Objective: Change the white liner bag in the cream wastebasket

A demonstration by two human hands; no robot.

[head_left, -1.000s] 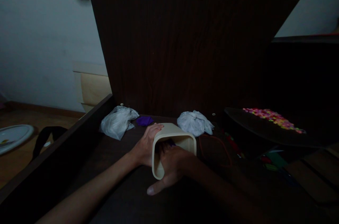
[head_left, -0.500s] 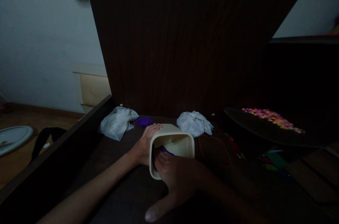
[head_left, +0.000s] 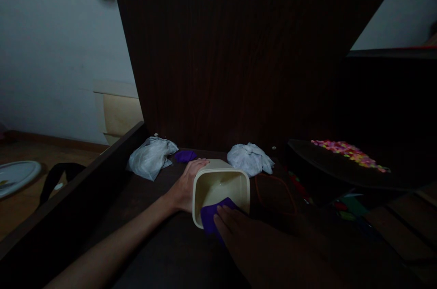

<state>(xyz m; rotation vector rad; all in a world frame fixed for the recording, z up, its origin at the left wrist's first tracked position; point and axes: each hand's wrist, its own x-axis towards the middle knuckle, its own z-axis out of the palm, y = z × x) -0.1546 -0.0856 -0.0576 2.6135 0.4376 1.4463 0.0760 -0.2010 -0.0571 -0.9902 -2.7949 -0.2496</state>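
Observation:
A cream plastic bin (head_left: 221, 182) lies on its side on the dark wooden surface, its mouth facing me. Wrapped around the bin's left side is my left hand (head_left: 186, 186), fingers over the top. My right hand (head_left: 235, 230) presses a purple cloth (head_left: 215, 216) against the lower rim at the opening; the thumb is out of sight. Behind the bin, a second purple cloth (head_left: 185, 156) lies crumpled next to a white plastic bag (head_left: 152, 158). Another knotted white bag (head_left: 250, 159) sits just behind the bin's right side.
A tall dark wooden panel (head_left: 232, 61) rises at the back. Along the left runs a raised wooden edge (head_left: 85, 182). On the right, a dark curved board (head_left: 327, 168) carries small pink and yellow flowers (head_left: 351, 153). A thin reddish loop (head_left: 276, 193) lies right of the bin.
My right hand has drawn the purple cloth from inside the bin toward its lower rim, so more of the cloth and inner wall shows. My left hand keeps its hold.

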